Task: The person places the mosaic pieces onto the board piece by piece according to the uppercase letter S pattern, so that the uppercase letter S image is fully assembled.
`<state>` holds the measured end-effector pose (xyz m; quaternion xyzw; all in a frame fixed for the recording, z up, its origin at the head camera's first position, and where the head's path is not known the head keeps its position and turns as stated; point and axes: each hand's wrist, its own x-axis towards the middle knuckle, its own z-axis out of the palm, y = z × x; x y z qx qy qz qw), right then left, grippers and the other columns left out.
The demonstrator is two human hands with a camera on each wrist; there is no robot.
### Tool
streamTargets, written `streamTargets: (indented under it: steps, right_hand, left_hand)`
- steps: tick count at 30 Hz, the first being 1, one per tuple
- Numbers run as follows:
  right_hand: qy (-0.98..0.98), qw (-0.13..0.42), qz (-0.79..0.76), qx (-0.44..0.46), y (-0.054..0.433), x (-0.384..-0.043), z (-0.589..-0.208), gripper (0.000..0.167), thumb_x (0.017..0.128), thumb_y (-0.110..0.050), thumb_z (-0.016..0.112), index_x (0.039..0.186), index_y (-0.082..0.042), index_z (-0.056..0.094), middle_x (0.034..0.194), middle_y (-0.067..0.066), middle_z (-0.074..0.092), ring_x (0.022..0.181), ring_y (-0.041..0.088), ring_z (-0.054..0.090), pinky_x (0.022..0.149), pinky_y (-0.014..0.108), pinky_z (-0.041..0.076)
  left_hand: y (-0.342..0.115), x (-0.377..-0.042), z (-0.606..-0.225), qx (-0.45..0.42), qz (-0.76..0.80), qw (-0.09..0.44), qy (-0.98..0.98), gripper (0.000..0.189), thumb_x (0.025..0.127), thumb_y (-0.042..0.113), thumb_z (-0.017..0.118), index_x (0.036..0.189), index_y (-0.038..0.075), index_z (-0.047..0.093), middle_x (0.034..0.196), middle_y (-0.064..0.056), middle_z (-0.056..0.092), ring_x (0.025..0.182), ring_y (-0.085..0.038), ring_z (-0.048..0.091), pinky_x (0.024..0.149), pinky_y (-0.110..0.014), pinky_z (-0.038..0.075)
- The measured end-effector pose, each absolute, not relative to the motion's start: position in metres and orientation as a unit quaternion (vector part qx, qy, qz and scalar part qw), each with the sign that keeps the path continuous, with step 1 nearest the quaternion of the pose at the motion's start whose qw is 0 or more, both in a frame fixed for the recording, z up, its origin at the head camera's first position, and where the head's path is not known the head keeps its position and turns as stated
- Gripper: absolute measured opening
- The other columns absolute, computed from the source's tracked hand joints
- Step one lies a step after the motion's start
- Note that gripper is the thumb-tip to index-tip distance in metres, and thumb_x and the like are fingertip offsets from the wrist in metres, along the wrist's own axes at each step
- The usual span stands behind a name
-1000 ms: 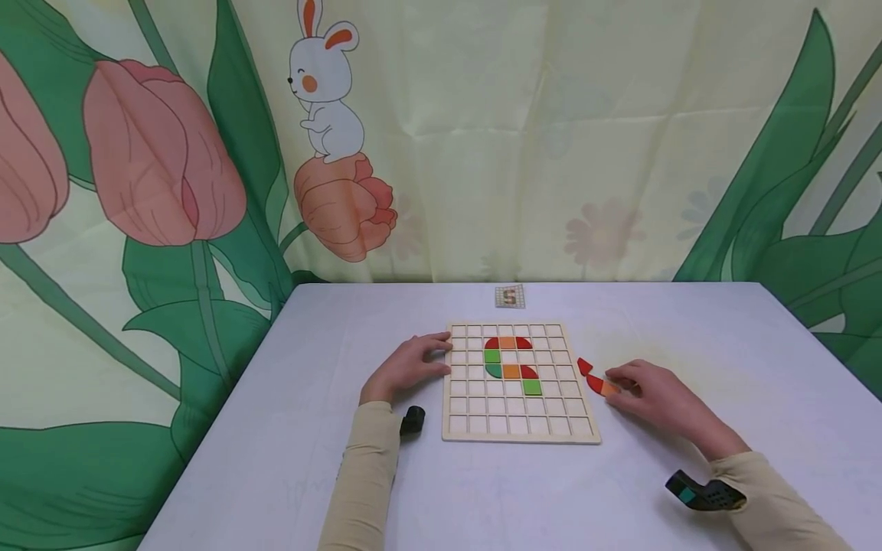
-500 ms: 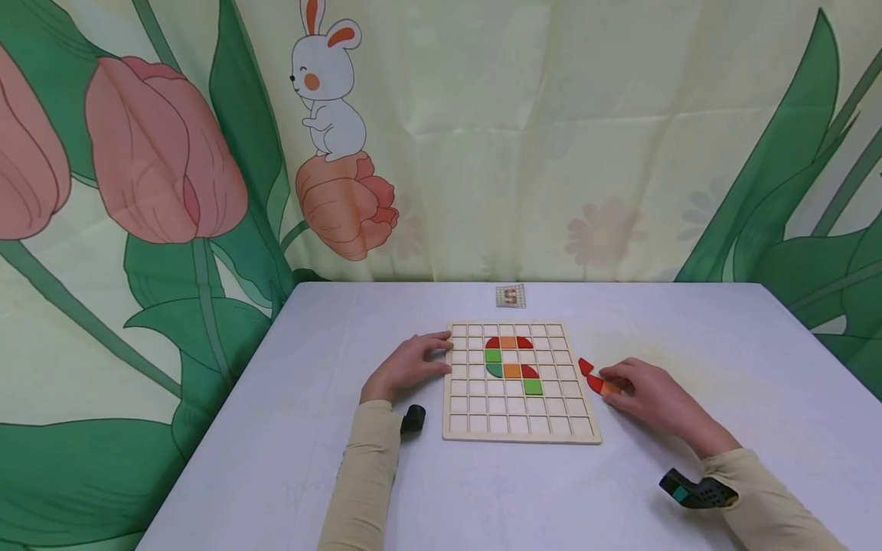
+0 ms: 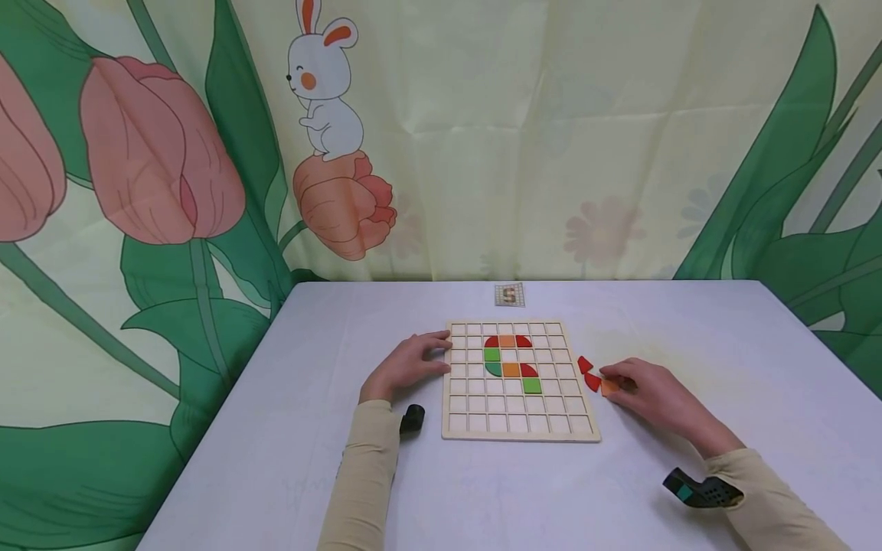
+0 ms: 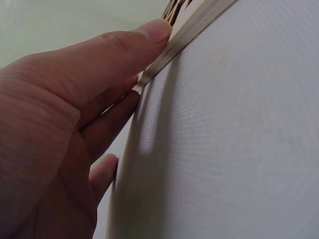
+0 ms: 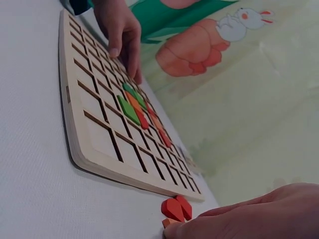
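Note:
A wooden grid board (image 3: 520, 438) lies on the table with several coloured tiles set in its cells: red quarter-rounds (image 3: 524, 341), orange squares (image 3: 511, 370), green squares (image 3: 532, 386) and a green quarter-round (image 3: 493, 369). My left hand (image 3: 408, 367) rests its thumb and fingertips against the board's left edge, fingers extended. To the right of the board, my right hand (image 3: 651, 394) pinches an orange square tile (image 3: 609, 388) low at the table. Two red quarter-round tiles (image 3: 592, 382) lie between that hand and the board; in the right wrist view, they sit just beyond the thumb.
A small card (image 3: 510, 295) with a printed grid pattern lies at the table's back edge. Behind the table (image 3: 344, 314) hangs a curtain (image 3: 482, 153) printed with tulips and a rabbit. A black wrist device (image 3: 703, 490) sits at the right sleeve, another (image 3: 412, 419) at the left.
The nearer red quarter-round has turned slightly and now lies a little apart from the orange tile. My right hand has barely shifted; my left hand stays at the board's edge.

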<state>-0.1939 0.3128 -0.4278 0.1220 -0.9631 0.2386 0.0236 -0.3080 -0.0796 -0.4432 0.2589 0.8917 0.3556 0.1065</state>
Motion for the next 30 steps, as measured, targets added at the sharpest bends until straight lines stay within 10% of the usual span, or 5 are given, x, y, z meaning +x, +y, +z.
streamTargets:
  steps: [17, 30]
  right_hand:
    - [-0.966, 0.031, 0.227, 0.117, 0.292, -0.209, -0.431, 0.019, 0.082, -0.010, 0.077, 0.098, -0.003, 0.069, 0.083, 0.000, 0.058, 0.073, 0.016, 0.048, 0.061, 0.029, 0.044]
    - [-0.965, 0.014, 0.203, 0.164, 0.303, -0.211, -0.423, 0.022, 0.082, 0.002, 0.074, 0.103, -0.002, 0.072, 0.095, 0.006, 0.064, 0.083, 0.020, 0.059, 0.072, 0.038, 0.056]
  left_hand:
    - [-0.079, -0.307, -0.444, 0.253, 0.368, 0.104, 0.889, 0.045, 0.088, 0.019, 0.074, 0.130, 0.007, 0.063, 0.150, 0.000, 0.046, 0.142, -0.024, 0.034, 0.121, -0.040, 0.018]
    - [-0.079, -0.308, -0.447, 0.253, 0.356, 0.105, 0.893, 0.046, 0.088, 0.022, 0.074, 0.131, 0.008, 0.062, 0.150, 0.002, 0.045, 0.142, -0.020, 0.035, 0.122, -0.037, 0.014]
